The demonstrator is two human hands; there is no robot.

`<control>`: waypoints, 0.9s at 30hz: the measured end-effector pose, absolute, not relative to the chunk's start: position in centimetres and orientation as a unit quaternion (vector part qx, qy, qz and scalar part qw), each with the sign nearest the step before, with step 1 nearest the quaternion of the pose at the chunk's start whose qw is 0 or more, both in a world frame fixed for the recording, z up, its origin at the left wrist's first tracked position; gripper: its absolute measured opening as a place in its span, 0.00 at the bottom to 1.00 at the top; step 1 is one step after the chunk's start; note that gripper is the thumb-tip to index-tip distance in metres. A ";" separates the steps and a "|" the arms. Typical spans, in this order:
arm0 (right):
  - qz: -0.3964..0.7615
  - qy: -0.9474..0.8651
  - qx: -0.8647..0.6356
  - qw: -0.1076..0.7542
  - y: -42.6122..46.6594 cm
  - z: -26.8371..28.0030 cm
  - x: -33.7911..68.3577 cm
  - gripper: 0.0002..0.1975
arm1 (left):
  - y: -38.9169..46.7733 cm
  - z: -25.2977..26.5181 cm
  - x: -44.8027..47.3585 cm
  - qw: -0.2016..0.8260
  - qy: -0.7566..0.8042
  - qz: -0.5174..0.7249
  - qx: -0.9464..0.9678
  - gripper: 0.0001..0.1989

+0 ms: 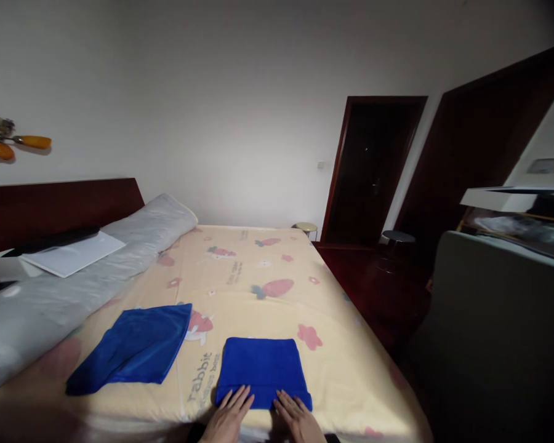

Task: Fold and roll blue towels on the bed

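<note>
A blue cloth (pixel 263 363) lies folded into a rough rectangle near the front edge of the bed, with a turned strip along its near side. My left hand (pixel 229 417) rests on the near left corner of this cloth, fingers stretched out. On its near right part lies my right hand (pixel 298 416), its fingers also extended flat. Both palms face down, and neither hand grasps anything. To the left, a second blue cloth (pixel 136 347) is spread on the bed with a slanted, uneven outline, apart from both hands.
The bed (pixel 281 314) has a cream sheet with carrot and rabbit prints. A long grey rolled bedding piece (pixel 133 246) runs along the headboard (pixel 60 206), with a white flat box (pixel 74 253) on it. Stools (pixel 398 236) stand near the dark door (pixel 373 172); a grey panel (pixel 498 326) stands right.
</note>
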State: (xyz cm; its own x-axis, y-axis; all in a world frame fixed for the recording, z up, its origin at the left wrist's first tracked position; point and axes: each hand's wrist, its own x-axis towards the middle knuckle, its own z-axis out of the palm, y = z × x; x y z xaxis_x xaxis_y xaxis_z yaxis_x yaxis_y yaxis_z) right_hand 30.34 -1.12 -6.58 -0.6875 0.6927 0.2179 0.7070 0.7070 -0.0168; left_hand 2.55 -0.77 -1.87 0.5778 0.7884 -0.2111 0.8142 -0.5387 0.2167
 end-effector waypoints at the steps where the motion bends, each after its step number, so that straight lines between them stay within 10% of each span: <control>1: -0.014 -0.916 -0.387 0.105 -1.1 -6.5 30.7 0.37 | -0.7 -1.9 2.2 0.145 0.464 -0.036 0.873 0.47; 19: -0.002 -0.814 -0.574 0.088 -0.9 -5.7 34.3 0.26 | 0.6 -3.8 -0.5 -0.035 0.557 -0.017 0.830 0.37; 27: -0.061 -0.783 -0.579 0.219 -0.5 -7.4 33.6 0.12 | 1.1 -3.5 -0.5 0.042 0.606 0.023 0.794 0.27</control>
